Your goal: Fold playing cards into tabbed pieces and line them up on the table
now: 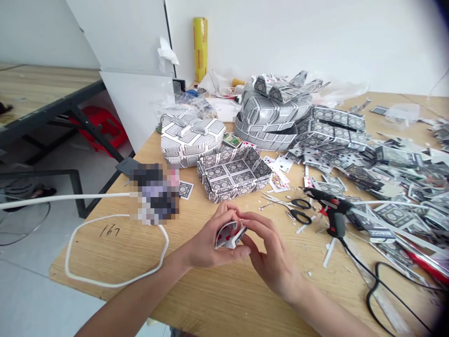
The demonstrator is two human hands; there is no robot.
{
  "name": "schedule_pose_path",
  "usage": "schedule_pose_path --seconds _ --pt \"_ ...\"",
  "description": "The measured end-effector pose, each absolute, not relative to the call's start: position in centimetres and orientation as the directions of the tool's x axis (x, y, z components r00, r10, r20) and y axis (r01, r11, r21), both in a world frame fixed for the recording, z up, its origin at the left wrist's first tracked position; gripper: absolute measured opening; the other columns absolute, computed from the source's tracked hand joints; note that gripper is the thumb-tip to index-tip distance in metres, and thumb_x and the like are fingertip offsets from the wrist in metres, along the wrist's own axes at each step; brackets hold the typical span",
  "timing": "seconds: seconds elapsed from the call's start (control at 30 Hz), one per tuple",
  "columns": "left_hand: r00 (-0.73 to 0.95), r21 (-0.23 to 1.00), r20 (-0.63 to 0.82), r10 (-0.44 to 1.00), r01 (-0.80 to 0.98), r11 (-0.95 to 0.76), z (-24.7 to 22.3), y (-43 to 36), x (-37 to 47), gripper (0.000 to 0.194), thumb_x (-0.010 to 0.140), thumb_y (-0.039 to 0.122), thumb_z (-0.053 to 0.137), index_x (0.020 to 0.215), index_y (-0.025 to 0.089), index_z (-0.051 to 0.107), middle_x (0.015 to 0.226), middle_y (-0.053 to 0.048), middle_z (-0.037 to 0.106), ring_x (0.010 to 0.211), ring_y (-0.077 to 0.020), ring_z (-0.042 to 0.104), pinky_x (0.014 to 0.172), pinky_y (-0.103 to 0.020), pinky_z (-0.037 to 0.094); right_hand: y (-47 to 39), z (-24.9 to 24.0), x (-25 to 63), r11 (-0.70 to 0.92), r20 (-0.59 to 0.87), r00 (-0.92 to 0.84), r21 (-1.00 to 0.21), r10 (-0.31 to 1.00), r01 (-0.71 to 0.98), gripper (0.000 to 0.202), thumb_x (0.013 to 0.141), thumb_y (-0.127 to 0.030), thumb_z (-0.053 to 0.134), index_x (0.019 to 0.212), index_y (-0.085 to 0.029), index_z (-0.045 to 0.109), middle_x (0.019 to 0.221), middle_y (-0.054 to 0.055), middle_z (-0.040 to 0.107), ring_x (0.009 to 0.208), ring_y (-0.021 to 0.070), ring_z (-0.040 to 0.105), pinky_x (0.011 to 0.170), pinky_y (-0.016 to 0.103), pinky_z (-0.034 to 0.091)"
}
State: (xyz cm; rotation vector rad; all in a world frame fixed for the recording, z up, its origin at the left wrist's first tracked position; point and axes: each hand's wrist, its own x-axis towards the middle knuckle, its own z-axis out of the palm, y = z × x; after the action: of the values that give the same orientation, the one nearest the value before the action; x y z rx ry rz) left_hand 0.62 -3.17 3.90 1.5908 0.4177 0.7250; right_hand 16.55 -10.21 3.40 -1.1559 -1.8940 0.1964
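Note:
Both of my hands meet over the near middle of a wooden table [228,299]. My left hand [210,243] cups a small folded playing card piece [228,235], its red pips showing. The fingers of my right hand [271,252] pinch the same piece from its right side. Just beyond my hands sits an open rectangular box [233,174] made of patterned playing cards. Scissors [293,209] and a black and red glue gun [331,208] lie to the right of my hands.
A rounded card-covered lidded box [191,139] and larger card structures [271,114] stand further back. Several loose cards [396,182] cover the right side. A white cable [115,248] loops on the left by a blurred object [156,192]. A yellow roll [200,47] leans on the wall.

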Motion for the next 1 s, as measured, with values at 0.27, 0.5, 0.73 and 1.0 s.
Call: schedule_pose_path --seconds 0.27,0.5,0.73,1.0 --pt "0.755 0.990 0.135 0.641 -0.071 -0.125 3.7 -3.8 0.5 0.019 0.089 0.036 0.054 0.098 0.020 0.046 0.086 -0.001 0.050 0.068 -0.0116 0.045 0.064 -0.027 0.037 -10.6 3.0 17.1 0.548 0.575 -0.198 -0.537 0.794 0.641 0.051 0.091 -0.008 0.049 0.137 -0.030 0.043 0.130 0.011 0.052 0.109 0.0199 0.061 0.086 0.032 0.058" --pt "0.741 0.969 0.197 0.642 -0.049 -0.241 3.4 -3.6 0.5 0.023 0.086 0.031 0.059 0.101 0.021 0.046 0.092 -0.004 0.056 0.076 -0.0157 0.053 0.071 -0.029 0.041 -10.8 3.3 16.8 0.527 0.607 -0.136 -0.533 0.783 0.662 0.052 0.090 -0.007 0.052 0.135 -0.033 0.048 0.121 0.005 0.062 0.104 0.0167 0.065 0.086 0.025 0.057" --pt "0.730 0.926 0.314 0.607 -0.093 -0.366 3.2 -3.3 0.7 0.022 0.078 0.022 0.063 0.092 0.021 0.047 0.097 -0.005 0.046 0.091 -0.0206 0.049 0.082 -0.034 0.042 -10.7 2.5 18.1 0.647 0.611 -0.333 -0.409 0.718 0.644 0.053 0.092 -0.007 0.050 0.142 -0.019 0.038 0.128 0.013 0.058 0.115 0.0198 0.057 0.092 0.034 0.053" --pt "0.766 0.883 0.369 0.526 -0.112 -0.456 3.1 -3.1 0.5 0.016 0.082 0.019 0.054 0.096 0.021 0.049 0.094 -0.006 0.052 0.087 -0.0206 0.051 0.079 -0.034 0.041 -10.6 3.6 18.1 0.709 0.646 -0.395 -0.338 0.653 0.619 0.047 0.093 -0.008 0.046 0.139 -0.018 0.044 0.121 0.014 0.062 0.114 0.0223 0.057 0.087 0.034 0.055"
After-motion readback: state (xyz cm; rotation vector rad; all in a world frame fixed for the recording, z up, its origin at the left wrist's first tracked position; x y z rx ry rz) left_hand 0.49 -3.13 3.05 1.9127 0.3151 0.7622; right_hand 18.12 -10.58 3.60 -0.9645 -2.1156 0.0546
